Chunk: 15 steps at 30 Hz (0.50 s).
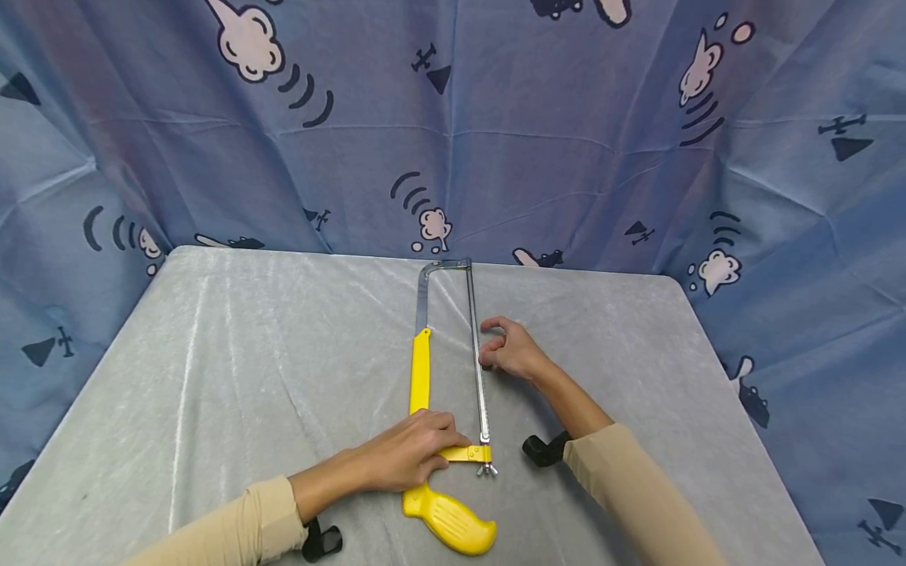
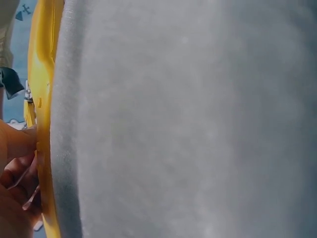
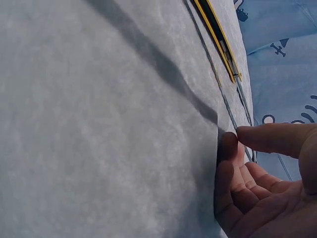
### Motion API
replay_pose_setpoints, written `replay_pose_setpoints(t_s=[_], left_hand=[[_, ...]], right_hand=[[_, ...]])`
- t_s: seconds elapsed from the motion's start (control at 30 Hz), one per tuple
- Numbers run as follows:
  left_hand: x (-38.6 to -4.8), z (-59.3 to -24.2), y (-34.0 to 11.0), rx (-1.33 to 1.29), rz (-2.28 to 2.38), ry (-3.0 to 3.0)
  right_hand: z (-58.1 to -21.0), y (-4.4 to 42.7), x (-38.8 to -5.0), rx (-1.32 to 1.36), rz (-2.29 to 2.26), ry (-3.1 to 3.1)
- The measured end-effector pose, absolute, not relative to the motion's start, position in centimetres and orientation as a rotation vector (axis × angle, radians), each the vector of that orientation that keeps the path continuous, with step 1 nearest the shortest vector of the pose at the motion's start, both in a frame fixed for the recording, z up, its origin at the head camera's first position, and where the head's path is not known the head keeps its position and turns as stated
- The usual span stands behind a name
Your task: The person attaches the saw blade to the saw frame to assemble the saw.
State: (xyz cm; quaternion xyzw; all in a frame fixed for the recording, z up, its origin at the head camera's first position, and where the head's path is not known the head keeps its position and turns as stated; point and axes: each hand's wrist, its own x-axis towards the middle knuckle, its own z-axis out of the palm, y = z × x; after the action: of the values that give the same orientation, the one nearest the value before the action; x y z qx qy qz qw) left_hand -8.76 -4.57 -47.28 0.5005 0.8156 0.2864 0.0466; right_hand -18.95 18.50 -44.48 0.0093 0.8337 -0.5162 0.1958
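A hacksaw [image 1: 421, 369] with a yellow handle and frame lies on the table, its handle toward me. My left hand [image 1: 414, 452] grips the yellow frame just above the handle, fingers curled over the lower arm. In the left wrist view, the fingers [image 2: 22, 144] press against the yellow edge. Along the saw's right side runs the metal blade [image 1: 477, 369], with a wing nut [image 1: 487, 470] at its near end. My right hand [image 1: 515, 350] is beside the blade's middle, fingers bent, thumb and forefinger apart, tips at or very near the blade; contact is unclear.
A grey cloth covers the table [image 1: 233, 377]. Blue patterned curtains [image 1: 524, 157] hang behind and at both sides, and the saw's far end lies near the back table edge. Black wrist mounts [image 1: 545, 450] stick out by both sleeves.
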Motion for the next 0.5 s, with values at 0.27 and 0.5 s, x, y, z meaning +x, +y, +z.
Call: replay_pose_setpoints(t_s=[0.27,0.5], left_hand=[[-8.65,-47.2,-4.48,1.516,0.839,2.503],[-8.66,-47.13,-4.42,1.517,0.823,2.505]], right_hand=[[-44.52,18.2,-18.74,-0.001,-1.443,2.338],[-44.4,18.33,-18.64,-0.008,-1.43,2.343]])
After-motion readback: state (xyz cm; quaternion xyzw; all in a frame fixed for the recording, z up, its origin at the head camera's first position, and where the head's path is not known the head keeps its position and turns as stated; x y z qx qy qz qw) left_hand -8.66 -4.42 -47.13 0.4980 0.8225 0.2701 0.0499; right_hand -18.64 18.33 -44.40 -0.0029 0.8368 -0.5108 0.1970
